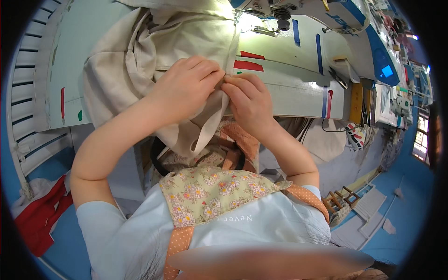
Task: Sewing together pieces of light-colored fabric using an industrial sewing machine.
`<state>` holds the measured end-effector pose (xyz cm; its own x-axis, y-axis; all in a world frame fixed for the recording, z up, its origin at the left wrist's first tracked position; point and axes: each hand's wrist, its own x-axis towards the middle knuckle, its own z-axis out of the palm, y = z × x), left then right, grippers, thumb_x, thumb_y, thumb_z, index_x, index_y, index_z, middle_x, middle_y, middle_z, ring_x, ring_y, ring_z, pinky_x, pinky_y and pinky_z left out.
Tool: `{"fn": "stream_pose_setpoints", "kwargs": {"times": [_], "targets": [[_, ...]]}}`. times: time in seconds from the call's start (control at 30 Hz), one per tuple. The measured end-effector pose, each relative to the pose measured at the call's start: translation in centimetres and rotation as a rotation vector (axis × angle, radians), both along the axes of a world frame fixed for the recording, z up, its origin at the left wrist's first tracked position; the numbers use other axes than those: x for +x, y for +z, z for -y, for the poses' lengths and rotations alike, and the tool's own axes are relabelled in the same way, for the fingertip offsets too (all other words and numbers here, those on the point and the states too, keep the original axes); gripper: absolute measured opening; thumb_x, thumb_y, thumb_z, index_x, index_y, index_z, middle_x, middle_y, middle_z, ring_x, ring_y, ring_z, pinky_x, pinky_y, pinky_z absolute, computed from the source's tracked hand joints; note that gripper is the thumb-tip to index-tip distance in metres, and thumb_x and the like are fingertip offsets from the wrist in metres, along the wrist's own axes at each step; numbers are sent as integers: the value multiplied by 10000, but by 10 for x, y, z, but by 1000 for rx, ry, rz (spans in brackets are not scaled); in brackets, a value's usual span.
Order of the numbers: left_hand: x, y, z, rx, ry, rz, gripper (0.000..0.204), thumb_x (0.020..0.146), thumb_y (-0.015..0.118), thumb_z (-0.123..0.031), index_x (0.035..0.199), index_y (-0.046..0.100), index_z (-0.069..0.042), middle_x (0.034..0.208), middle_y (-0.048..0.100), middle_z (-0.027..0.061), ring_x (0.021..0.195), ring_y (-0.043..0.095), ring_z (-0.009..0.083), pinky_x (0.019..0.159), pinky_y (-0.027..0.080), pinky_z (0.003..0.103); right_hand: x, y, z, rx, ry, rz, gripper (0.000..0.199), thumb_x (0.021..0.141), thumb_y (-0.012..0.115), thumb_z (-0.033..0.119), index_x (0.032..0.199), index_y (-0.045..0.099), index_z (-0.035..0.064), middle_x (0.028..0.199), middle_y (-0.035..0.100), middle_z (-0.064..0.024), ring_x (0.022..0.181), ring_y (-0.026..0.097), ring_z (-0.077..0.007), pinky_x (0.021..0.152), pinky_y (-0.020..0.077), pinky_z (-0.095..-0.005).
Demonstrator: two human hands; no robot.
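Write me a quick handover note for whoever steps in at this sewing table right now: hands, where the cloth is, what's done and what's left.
Left hand: fingers curled, pinching a fold of the beige cloth at its edge.
Right hand: pinching the same edge right beside the left; fingertips of both hands meet there.
Cloth: bunched on the white sewing table, one end hanging off the front edge toward the lap. Its far end lies by the sewing machine; whether it sits under the needle is hard to tell.
Done: edge gathered between both hands.
Left: probably feeding that held edge to the machine; no finished stitching can be made out.
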<state>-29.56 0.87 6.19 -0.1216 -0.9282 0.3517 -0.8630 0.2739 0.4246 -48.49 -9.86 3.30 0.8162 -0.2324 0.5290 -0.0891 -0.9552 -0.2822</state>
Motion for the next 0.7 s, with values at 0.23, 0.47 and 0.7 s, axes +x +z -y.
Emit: {"fn": "stream_pose_setpoints", "kwargs": {"times": [0.23, 0.47, 0.7], "targets": [[18, -11, 32, 106, -67, 130, 365, 857, 631, -103, 1219, 631, -53, 1070, 607, 99, 1005, 602, 312, 847, 523, 406, 1, 7, 4, 27, 32, 0, 239, 703, 638, 66, 941, 644, 40, 1008, 672, -74, 982, 647, -273, 843, 542, -384], [14, -12, 55, 195, 51, 131, 339, 848, 640, -100, 1185, 660, -68, 1029, 605, 98, 967, 600, 309, 826, 525, 400, -3, 12, 10, 33, 61, -40, 235, 692, 636, 73, 924, 637, 33, 965, 656, -79, 967, 655, -271, 832, 547, -389], [13, -14, 20, -140, -185, 177, 316, 825, 667, -101, 1134, 679, -39, 1155, 628, 66, 1049, 604, 263, 868, 506, 393, -5, 11, 5, 23, 9, -41, 228, 690, 633, 93, 912, 632, 40, 932, 641, -68, 968, 655, -265, 815, 550, -386]]}}
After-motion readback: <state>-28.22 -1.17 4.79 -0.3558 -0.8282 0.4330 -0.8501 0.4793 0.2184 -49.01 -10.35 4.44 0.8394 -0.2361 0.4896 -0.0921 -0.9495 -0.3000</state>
